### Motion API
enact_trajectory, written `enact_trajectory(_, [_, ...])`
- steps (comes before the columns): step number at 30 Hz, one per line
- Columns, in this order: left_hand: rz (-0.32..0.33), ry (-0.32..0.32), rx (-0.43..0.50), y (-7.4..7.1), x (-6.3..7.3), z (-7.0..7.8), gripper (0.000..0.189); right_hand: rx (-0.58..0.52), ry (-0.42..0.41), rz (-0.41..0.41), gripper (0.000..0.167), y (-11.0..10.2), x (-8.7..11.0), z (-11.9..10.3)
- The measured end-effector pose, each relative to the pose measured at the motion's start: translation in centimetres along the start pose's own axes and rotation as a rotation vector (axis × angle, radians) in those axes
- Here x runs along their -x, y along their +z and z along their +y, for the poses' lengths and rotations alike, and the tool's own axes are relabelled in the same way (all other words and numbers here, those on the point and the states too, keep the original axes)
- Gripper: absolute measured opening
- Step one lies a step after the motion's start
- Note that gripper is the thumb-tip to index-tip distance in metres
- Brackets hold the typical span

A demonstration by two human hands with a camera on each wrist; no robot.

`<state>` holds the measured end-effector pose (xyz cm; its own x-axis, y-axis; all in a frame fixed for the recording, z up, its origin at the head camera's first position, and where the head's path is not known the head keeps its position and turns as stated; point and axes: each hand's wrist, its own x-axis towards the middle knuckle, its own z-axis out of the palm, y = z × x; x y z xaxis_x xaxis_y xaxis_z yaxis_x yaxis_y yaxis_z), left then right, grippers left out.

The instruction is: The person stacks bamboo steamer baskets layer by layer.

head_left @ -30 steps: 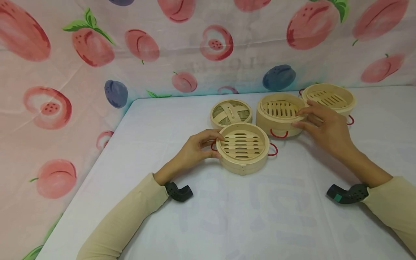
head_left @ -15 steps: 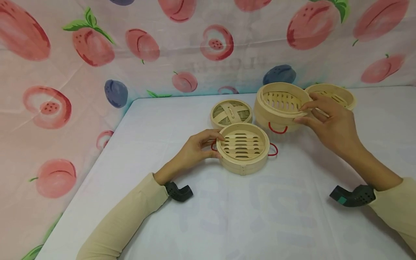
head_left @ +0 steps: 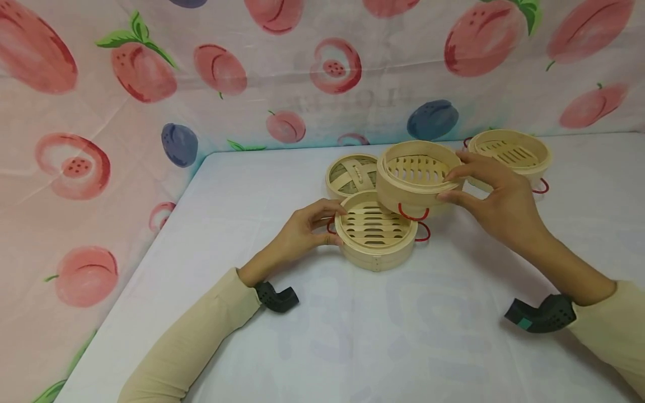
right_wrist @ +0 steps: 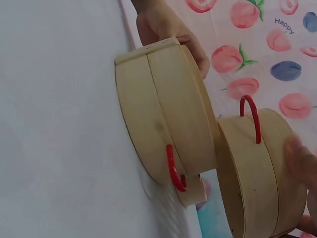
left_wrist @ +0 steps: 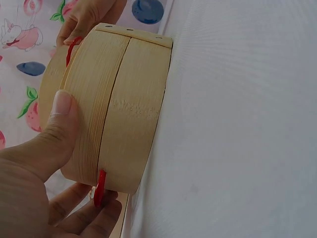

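Observation:
My left hand (head_left: 311,226) grips the left side of a round bamboo steamer basket (head_left: 377,261) with a slatted floor and red cord handles. In the left wrist view the thumb lies along the wall of this basket (left_wrist: 126,109). My right hand (head_left: 499,196) pinches the right rim of a second bamboo steamer basket (head_left: 410,193), thumb outside and fingers over the edge. This one is raised and overlaps the back right of the first basket in the head view. The right wrist view shows the raised basket (right_wrist: 262,173) tilted, its underside facing the first basket's top.
A woven bamboo steamer lid (head_left: 350,172) lies behind the first basket, partly covered by the raised one. Another steamer basket (head_left: 511,152) stands at the back right, near the fruit-print cloth (head_left: 383,67). Everything rests on a white tabletop (head_left: 428,336).
My right hand has lifted the second basket off the table, then carried it left and toward the first basket. My left hand and its basket have stayed in place.

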<state>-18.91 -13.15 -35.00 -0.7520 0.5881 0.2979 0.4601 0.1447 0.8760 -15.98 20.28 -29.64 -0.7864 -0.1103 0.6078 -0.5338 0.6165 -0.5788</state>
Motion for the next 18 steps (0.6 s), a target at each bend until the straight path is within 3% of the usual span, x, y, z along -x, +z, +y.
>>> enact_trajectory(11, [-0.014, 0.056, -0.003, -0.1, -0.1, -0.2, 0.066, -0.128, -0.011, -0.053, 0.030, 1.3, 0.7, -0.5])
enact_trajectory(18, [-0.019, 0.047, 0.009, 0.0, -0.2, -0.1, 0.075, -0.071, -0.085, -0.069, 0.033, 1.4, 0.8, -0.9])
